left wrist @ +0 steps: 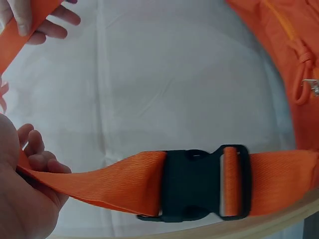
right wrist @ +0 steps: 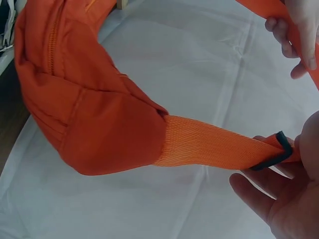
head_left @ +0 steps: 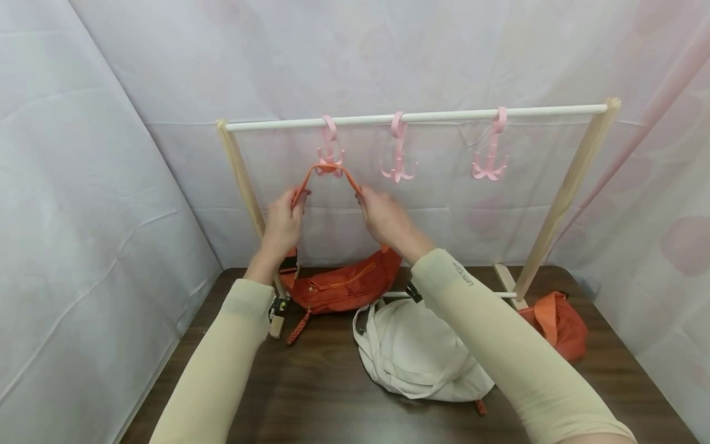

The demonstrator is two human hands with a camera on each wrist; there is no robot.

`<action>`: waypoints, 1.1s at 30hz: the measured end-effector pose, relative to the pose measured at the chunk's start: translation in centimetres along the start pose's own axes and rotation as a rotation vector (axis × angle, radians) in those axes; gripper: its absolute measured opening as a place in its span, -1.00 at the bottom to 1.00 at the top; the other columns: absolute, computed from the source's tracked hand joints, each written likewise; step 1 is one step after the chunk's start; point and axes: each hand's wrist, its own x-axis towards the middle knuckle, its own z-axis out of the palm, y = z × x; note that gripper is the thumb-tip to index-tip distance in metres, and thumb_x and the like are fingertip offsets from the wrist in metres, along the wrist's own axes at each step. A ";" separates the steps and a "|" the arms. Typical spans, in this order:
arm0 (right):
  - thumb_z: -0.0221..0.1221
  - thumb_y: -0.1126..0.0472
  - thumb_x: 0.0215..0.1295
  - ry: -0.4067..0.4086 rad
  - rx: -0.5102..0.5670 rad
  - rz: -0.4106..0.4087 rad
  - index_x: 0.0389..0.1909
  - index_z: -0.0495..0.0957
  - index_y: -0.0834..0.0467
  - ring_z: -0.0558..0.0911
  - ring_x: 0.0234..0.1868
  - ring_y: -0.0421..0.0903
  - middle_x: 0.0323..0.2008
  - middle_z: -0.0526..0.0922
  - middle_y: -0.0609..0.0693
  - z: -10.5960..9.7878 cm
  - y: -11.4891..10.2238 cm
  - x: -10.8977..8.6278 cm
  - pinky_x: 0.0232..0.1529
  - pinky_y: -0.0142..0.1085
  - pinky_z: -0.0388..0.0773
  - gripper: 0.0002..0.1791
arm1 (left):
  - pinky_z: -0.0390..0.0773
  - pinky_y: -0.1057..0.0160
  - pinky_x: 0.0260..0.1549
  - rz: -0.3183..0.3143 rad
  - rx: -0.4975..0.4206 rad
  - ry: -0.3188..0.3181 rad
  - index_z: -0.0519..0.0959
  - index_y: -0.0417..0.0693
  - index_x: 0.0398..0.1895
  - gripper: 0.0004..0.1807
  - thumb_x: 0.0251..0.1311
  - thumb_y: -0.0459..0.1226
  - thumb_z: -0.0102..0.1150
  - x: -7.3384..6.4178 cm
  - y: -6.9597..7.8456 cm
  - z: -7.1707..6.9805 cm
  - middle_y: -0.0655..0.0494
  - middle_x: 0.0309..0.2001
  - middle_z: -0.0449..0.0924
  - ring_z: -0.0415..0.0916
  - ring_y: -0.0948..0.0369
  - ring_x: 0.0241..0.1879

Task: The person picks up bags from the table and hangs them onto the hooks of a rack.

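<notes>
An orange-red fanny pack (head_left: 346, 287) hangs by its strap (head_left: 328, 166), low over the table at the back left. My left hand (head_left: 284, 222) grips the strap's left side; my right hand (head_left: 385, 219) grips its right side. Between them the strap arches up and overlaps the lower prongs of the left pink hook (head_left: 330, 145) in the head view. A black buckle (left wrist: 199, 184) sits on the strap below my left hand. In the right wrist view, a dark strap slider (right wrist: 273, 155) lies at my right fingers.
Two more pink hooks, a middle one (head_left: 398, 151) and a right one (head_left: 491, 151), hang from the white rod (head_left: 444, 117) on wooden posts. A cream bag (head_left: 421, 351) lies on the dark table (head_left: 310, 394), with another orange-red bag (head_left: 568, 327) at the right.
</notes>
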 end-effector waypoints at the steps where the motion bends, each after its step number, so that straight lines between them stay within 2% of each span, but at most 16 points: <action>1: -0.09 0.06 0.75 -0.001 -0.008 -0.001 -0.05 0.46 0.13 0.52 -0.45 0.06 -0.43 0.50 0.07 0.1 0.1 -0.1 -0.46 -0.12 0.50 -0.75 | 0.33 0.13 -0.49 0.001 0.000 0.008 0.65 -0.29 0.09 -0.61 0.69 -0.14 -0.03 -0.1 -0.1 0.1 -0.12 -0.35 0.55 0.36 0.03 -0.48; 4: -0.09 0.06 0.75 -0.003 -0.021 -0.005 -0.05 0.46 0.13 0.53 -0.43 0.08 -0.41 0.51 0.07 0.3 0.4 -0.3 -0.42 -0.09 0.51 -0.75 | 0.30 0.12 -0.54 0.007 -0.001 0.030 0.64 -0.31 0.03 -0.63 0.67 -0.14 0.02 -0.5 -0.2 0.3 -0.10 -0.39 0.54 0.33 0.01 -0.54; 7: -0.07 0.04 0.74 -0.003 -0.026 -0.021 -0.05 0.47 0.14 0.54 -0.39 0.08 -0.39 0.52 0.06 0.5 0.8 -0.5 -0.36 -0.07 0.53 -0.74 | 0.37 0.12 -0.51 0.001 0.006 0.037 0.64 -0.28 0.09 -0.64 0.67 -0.14 0.03 -0.9 -0.4 0.5 -0.12 -0.32 0.63 0.45 0.01 -0.48; 12: 0.04 -0.04 0.69 -0.019 0.014 -0.033 -0.06 0.45 0.14 0.53 -0.40 0.04 -0.38 0.52 0.05 0.7 1.2 -1.0 -0.37 -0.11 0.51 -0.70 | 0.56 0.05 -0.37 -0.017 -0.005 0.027 0.57 -0.26 0.30 -0.61 0.66 -0.17 0.04 -1.4 -0.5 0.6 -0.15 -0.17 0.72 0.65 -0.01 -0.28; 17: 0.16 -0.09 0.62 -0.029 0.061 -0.032 0.06 0.43 0.17 0.54 -0.42 0.03 -0.39 0.51 0.06 0.5 1.4 -1.5 -0.39 -0.14 0.52 -0.61 | 0.65 -0.03 -0.21 -0.038 -0.035 0.026 0.49 -0.19 0.43 -0.55 0.62 -0.19 0.12 -2.0 -0.4 0.6 -0.16 -0.05 0.70 0.67 -0.02 -0.17; 21: 0.22 -0.10 0.57 -0.028 0.089 -0.041 0.08 0.40 0.16 0.54 -0.42 0.03 -0.38 0.52 0.06 0.1 1.6 -2.0 -0.38 -0.14 0.53 -0.58 | 0.66 -0.08 -0.07 -0.038 -0.045 0.028 0.43 -0.18 0.48 -0.49 0.58 -0.19 0.18 -2.4 -0.3 0.6 -0.20 0.09 0.64 0.65 -0.05 -0.07; 28: 0.25 -0.13 0.54 -0.007 0.080 -0.045 0.41 0.32 0.22 0.62 -0.18 0.00 -0.14 0.59 0.02 -0.2 1.8 -2.5 -0.11 -0.07 0.60 -0.32 | 0.56 -0.17 0.12 -0.025 -0.055 0.058 0.37 -0.22 0.51 -0.40 0.54 -0.16 0.23 -3.1 -0.3 0.3 -0.17 0.23 0.56 0.58 -0.09 0.09; 33: 0.25 -0.17 0.53 -0.010 0.063 -0.042 0.50 0.27 0.26 0.64 -0.04 0.04 0.07 0.62 0.12 -0.5 2.0 -3.2 0.01 -0.04 0.61 -0.21 | 0.53 -0.25 0.15 -0.013 -0.070 0.084 0.36 -0.24 0.51 -0.36 0.51 -0.12 0.27 -3.7 -0.3 0.0 -0.21 0.27 0.52 0.54 -0.12 0.16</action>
